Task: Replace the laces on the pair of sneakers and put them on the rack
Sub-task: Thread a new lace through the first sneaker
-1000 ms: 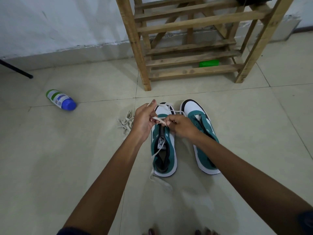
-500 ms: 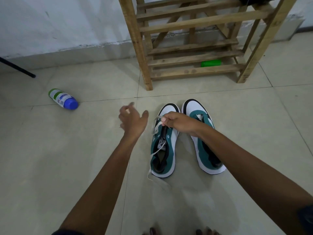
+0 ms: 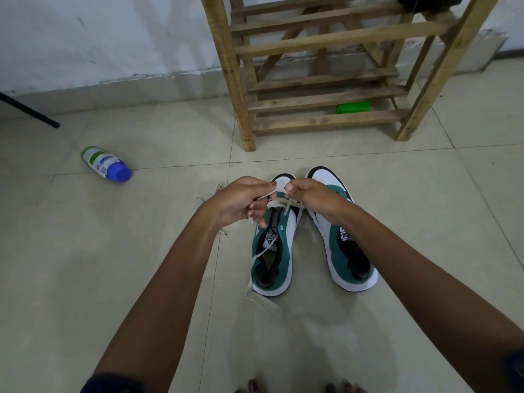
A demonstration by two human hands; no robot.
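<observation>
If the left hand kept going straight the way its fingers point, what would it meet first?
Likely the right hand, almost touching the left hand over the left sneaker's toe; both pinch the lace. Depth is uncertain.

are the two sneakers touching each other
Apart. The head view shows a strip of bare floor between the left sneaker and the right sneaker along their visible length, though the hands hide part of the toe area.

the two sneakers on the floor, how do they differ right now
The left sneaker has a cream lace across its front, pinched by both hands, left and right; the right sneaker shows no lace and is untouched. The right sneaker sits slightly nearer the rack. Both are teal and white, toes toward the rack.
</observation>
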